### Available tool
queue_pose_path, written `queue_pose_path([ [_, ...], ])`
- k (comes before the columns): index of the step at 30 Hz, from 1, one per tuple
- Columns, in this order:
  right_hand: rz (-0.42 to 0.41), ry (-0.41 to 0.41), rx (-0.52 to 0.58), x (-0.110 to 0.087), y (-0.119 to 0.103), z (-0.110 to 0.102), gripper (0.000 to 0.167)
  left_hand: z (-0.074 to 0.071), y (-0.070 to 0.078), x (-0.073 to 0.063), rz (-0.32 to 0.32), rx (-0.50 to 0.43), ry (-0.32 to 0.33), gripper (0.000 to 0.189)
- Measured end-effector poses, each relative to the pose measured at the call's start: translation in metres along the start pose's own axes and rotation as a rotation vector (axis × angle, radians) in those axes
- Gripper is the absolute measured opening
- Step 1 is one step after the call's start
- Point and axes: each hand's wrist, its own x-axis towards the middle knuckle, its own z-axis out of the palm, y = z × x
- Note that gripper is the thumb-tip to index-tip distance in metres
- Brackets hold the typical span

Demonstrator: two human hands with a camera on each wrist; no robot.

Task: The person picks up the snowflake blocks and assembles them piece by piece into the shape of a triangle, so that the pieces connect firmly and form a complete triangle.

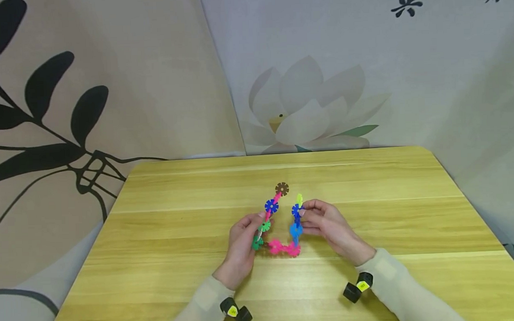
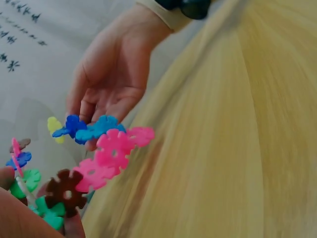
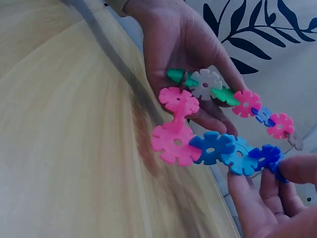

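Note:
A chain of notched plastic snowflake discs is held up over the table in a U shape, its bend toward the person. My left hand (image 1: 242,241) grips the left side around the green discs (image 1: 264,226) and a white disc (image 3: 206,84). Beyond it, that side runs through pink and blue discs to a brown disc (image 1: 282,189) at its end. Pink discs (image 1: 292,249) form the bend. On the right side, my right hand (image 1: 333,228) pinches the dark blue discs (image 3: 267,157) between thumb and fingers, past the light blue discs (image 1: 296,229). A yellow disc (image 1: 299,199) tips this end.
The wooden table (image 1: 167,258) spreads around both hands. Behind it stands a wall (image 1: 173,78) printed with dark leaves and a pale lotus flower. Small black devices (image 1: 358,288) are strapped to both sleeves.

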Motion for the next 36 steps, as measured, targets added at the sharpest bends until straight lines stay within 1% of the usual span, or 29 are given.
queue_pose_path([
  [3,-0.002,-0.006,-0.015,0.0006,0.0019,-0.0006,0.032,0.0003,-0.0003,-0.0008,0.018,0.063,-0.029,0.018],
  [6,-0.009,-0.017,-0.045,0.0007,0.0036,-0.0014,0.034,0.0011,-0.0001,-0.0014,0.028,0.092,-0.071,0.023],
  [9,-0.019,-0.032,-0.071,0.0001,0.0038,-0.0018,0.035,0.0017,-0.0006,-0.0013,0.04,0.111,-0.095,0.032],
  [16,-0.027,-0.05,-0.111,-0.0022,0.0018,-0.0019,0.035,0.0028,-0.002,-0.001,0.04,0.109,-0.117,0.034],
  [24,-0.033,-0.079,-0.141,-0.0033,-0.0001,-0.0005,0.032,0.0024,-0.0037,-0.0012,0.059,0.135,-0.147,0.036],
  [36,-0.042,-0.093,-0.155,-0.0035,-0.001,0.0009,0.033,0.0039,-0.0037,-0.0024,0.075,0.135,-0.142,0.036],
])
